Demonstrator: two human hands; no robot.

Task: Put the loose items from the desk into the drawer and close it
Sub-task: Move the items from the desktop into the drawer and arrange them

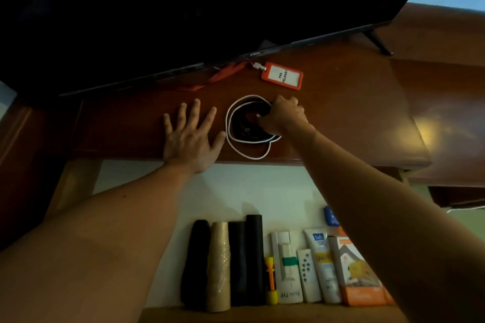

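While the open drawer (262, 191) is sitting nearest the person, below both wrists, it is already holding a tidy row along its near edge: a dark roll (195, 262), a stack of paper cups (219, 267), two black tubes (246, 259), a yellow-and-orange toy dart (271, 280), a white remote control (307, 274), a tube of cream (324, 265) and an orange box (359, 273). Judging from that, a good part of the tidying is looking done.

Further out, the left hand (190, 136) is lying flat on the wooden desk (354, 118), its fingers spread and straight, gripping nothing; the thumb tip is touching or almost touching the coiled cables (248, 123). To the right of those fingers, the right hand (284, 115) is curling its fingers round the far right side of the coil, a white cable looped about a black one, which is resting on the desk and not yet lifted.

Beyond the right fingertips, an orange badge holder (282, 75) with its orange lanyard (217, 76) is lying untouched, just in front of the television (183, 8).

Remaining, as far as this view shows: the coil is going in next, the badge after it, then the drawer is needing closing.
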